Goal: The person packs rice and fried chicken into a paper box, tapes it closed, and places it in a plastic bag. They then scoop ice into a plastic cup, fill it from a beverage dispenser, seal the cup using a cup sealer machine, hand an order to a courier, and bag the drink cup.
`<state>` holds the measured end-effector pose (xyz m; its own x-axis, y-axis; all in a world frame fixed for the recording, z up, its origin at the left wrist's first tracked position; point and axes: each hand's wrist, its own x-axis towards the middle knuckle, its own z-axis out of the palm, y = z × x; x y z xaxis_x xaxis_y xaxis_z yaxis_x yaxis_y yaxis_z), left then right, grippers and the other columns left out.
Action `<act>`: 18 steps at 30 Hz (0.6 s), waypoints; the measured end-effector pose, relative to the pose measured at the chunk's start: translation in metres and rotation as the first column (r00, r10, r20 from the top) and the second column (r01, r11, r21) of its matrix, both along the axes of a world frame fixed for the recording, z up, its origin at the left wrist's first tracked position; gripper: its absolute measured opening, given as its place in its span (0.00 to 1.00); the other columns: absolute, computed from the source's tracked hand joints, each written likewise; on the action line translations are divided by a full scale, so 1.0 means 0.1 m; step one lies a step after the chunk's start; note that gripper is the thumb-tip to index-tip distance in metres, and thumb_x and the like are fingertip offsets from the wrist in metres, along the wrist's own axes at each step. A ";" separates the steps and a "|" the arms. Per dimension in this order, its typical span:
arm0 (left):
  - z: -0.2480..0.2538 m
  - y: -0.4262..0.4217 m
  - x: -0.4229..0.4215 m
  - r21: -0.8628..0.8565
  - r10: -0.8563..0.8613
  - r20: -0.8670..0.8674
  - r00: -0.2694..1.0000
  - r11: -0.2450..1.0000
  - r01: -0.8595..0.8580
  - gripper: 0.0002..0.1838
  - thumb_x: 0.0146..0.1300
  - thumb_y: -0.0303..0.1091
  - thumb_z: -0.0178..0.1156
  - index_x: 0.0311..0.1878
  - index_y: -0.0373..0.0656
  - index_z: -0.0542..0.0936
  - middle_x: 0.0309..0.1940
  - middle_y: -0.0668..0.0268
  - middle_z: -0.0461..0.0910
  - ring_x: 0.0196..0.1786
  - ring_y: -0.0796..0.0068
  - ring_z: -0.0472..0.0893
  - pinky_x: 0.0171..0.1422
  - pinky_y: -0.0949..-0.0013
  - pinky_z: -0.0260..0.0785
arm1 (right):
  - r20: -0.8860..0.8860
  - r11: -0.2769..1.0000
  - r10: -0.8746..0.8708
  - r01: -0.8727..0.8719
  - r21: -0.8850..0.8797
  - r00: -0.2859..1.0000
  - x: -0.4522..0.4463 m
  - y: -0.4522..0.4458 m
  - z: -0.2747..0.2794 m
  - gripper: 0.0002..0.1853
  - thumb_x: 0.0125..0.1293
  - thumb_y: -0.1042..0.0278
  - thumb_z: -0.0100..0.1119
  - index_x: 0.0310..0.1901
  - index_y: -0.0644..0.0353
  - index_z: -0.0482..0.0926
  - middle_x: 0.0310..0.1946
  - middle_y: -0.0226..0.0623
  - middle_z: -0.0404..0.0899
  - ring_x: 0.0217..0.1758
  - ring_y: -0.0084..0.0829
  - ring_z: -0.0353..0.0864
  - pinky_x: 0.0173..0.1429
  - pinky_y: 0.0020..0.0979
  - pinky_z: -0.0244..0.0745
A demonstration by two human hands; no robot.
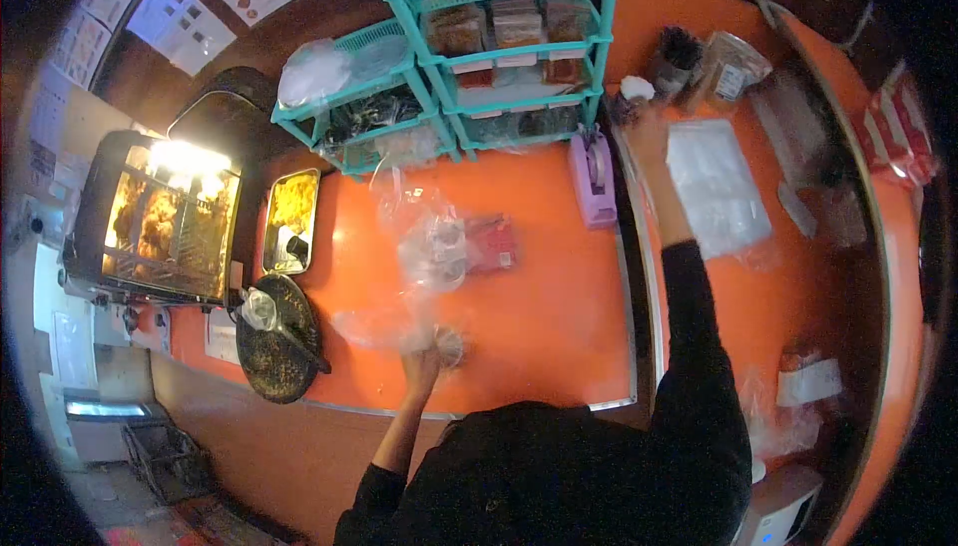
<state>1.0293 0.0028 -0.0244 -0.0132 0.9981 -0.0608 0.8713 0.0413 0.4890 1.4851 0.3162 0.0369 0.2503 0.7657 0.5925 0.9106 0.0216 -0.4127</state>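
My left hand (423, 358) is at the front of the orange counter (559, 316), its fingers closed round a small clear cup-like container (450, 346). Clear plastic (374, 328) lies beside that hand, smeared by blur. Farther back are clear plastic containers or bags (434, 247) and a red packet (492, 244). My right arm stretches to the back right. My right hand (645, 119) is at a small white-topped thing (636, 89), beside a dark container (676, 59); blur hides its fingers and whether it grips anything.
A teal shelf rack (514, 112) with packets stands at the back, a purple tape dispenser (595, 182) to its right. Clear bags (717, 187) lie on the right counter. At left are a lit warmer (165, 222), a metal tray (292, 219) of yellow food and a dark round tray (271, 356).
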 end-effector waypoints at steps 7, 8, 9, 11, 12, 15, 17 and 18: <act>0.27 -0.18 0.06 -0.179 0.111 0.289 0.951 0.982 -0.060 0.16 0.69 0.41 0.50 0.41 0.35 0.76 0.31 0.57 0.76 0.35 0.64 0.73 0.44 0.60 0.67 | 0.167 0.993 0.076 -0.059 -0.107 0.983 0.39 0.63 0.10 0.14 0.49 0.61 0.64 0.35 0.61 0.81 0.30 0.51 0.81 0.36 0.50 0.81 0.40 0.46 0.76; 0.28 -0.20 0.06 -0.174 0.084 0.271 0.959 0.984 -0.037 0.14 0.69 0.39 0.49 0.42 0.36 0.76 0.33 0.57 0.76 0.37 0.61 0.74 0.46 0.59 0.67 | 0.195 0.993 0.109 -0.100 -0.057 0.975 0.46 0.64 0.09 0.14 0.50 0.59 0.64 0.34 0.60 0.82 0.29 0.50 0.81 0.35 0.50 0.82 0.39 0.46 0.76; 0.30 -0.21 0.07 -0.168 0.058 0.252 0.966 0.986 -0.015 0.12 0.69 0.37 0.49 0.43 0.38 0.75 0.35 0.56 0.76 0.38 0.59 0.74 0.47 0.59 0.67 | 0.198 0.991 0.133 -0.124 -0.057 0.971 0.54 0.71 0.04 0.14 0.50 0.59 0.64 0.34 0.60 0.82 0.29 0.50 0.81 0.35 0.50 0.82 0.39 0.46 0.76; 0.43 -0.18 0.10 -0.046 -0.018 0.390 0.921 0.998 0.039 0.10 0.69 0.35 0.50 0.40 0.37 0.74 0.32 0.59 0.74 0.36 0.63 0.73 0.45 0.61 0.67 | 0.144 0.991 0.124 -0.114 -0.075 0.982 0.69 0.87 -0.09 0.13 0.51 0.60 0.62 0.34 0.60 0.81 0.31 0.50 0.82 0.36 0.50 0.82 0.40 0.47 0.76; 0.33 -0.20 0.06 -0.042 -0.002 0.393 0.920 0.999 0.021 0.10 0.69 0.35 0.50 0.40 0.37 0.74 0.32 0.59 0.74 0.36 0.63 0.73 0.45 0.61 0.67 | 0.148 0.989 0.141 -0.132 -0.072 0.979 0.72 0.92 -0.11 0.13 0.51 0.60 0.62 0.34 0.60 0.81 0.31 0.50 0.82 0.36 0.50 0.82 0.40 0.47 0.76; 0.04 -0.26 -0.09 -0.079 0.043 0.475 0.879 0.997 -0.006 0.17 0.67 0.41 0.56 0.49 0.37 0.78 0.44 0.59 0.79 0.47 0.69 0.76 0.53 0.61 0.70 | 0.156 0.979 0.134 -0.106 -0.172 0.979 0.67 0.85 0.00 0.18 0.56 0.58 0.57 0.43 0.63 0.79 0.35 0.53 0.81 0.39 0.53 0.80 0.46 0.49 0.75; 0.11 -0.26 -0.09 -0.218 0.089 0.568 0.818 0.975 0.045 0.18 0.65 0.42 0.58 0.52 0.39 0.78 0.47 0.60 0.79 0.50 0.68 0.77 0.57 0.62 0.69 | 0.150 0.984 0.109 -0.086 -0.154 0.983 0.57 0.78 0.12 0.21 0.58 0.57 0.57 0.47 0.64 0.77 0.39 0.55 0.80 0.43 0.54 0.79 0.48 0.48 0.74; 0.22 -0.25 -0.06 -0.213 0.102 0.574 0.812 0.977 0.028 0.18 0.65 0.42 0.58 0.52 0.39 0.78 0.47 0.60 0.79 0.50 0.68 0.77 0.57 0.62 0.69 | 0.137 0.989 0.069 -0.050 -0.138 0.988 0.50 0.78 0.17 0.23 0.59 0.56 0.56 0.52 0.65 0.74 0.43 0.57 0.78 0.46 0.54 0.78 0.50 0.48 0.73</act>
